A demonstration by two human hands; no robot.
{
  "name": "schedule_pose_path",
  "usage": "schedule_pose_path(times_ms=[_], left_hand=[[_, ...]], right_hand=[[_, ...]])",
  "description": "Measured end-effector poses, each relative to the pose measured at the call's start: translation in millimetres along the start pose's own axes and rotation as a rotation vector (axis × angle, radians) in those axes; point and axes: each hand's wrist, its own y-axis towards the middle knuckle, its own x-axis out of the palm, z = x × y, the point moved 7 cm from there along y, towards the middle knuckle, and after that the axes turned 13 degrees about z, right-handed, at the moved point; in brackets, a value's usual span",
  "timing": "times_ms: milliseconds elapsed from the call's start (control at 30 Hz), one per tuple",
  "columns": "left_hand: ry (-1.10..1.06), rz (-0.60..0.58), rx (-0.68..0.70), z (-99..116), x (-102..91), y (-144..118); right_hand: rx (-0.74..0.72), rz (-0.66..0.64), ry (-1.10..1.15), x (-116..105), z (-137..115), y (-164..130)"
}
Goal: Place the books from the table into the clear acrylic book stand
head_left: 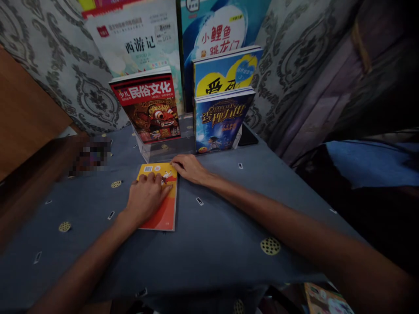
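Observation:
A yellow and orange book [166,209] lies flat on the cloth-covered table, its barcode side facing up. My left hand [144,194] rests on it with the fingers laid across the cover and the thumb apart. At the book's top right corner, my right hand [188,168] has its fingers closed in a pinch on the edge. Just behind stand a red folk-culture book [152,109] and a blue Charlie book [219,122], both upright in a clear stand [183,146].
Farther back are a pale tall book [137,43], a teal book [222,26] and a blue-yellow book [225,72]. Patterned wallpaper [94,96] rises behind. A dark flat object [248,136] lies right of the stand. Blue cloth [376,163] hangs at the right.

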Motion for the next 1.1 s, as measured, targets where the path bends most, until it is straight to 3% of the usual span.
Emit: schedule_pose_path(times_ms=[200, 467, 600, 833, 1100], left_hand=[[-0.052, -0.008, 0.049, -6, 2.4, -4], [-0.478, 0.004, 0.424, -7, 0.9, -58], [-0.452, 0.081, 0.413, -9, 2.2, -73], [-0.471, 0.184, 0.455, -4, -8.6, -76], [-0.567, 0.038, 0.426, -9, -18.2, -66]], right_hand=[[-0.024, 0.003, 0.013, 4, 3, -1], [-0.088, -0.010, 0.008, 3, -4, -35], [-0.083, -0.024, 0.063, -2, -28, -55], [-0.058, -0.065, 0.389, -14, -66, -86], [0.017, -0.065, 0.462, -15, -60, -85]])
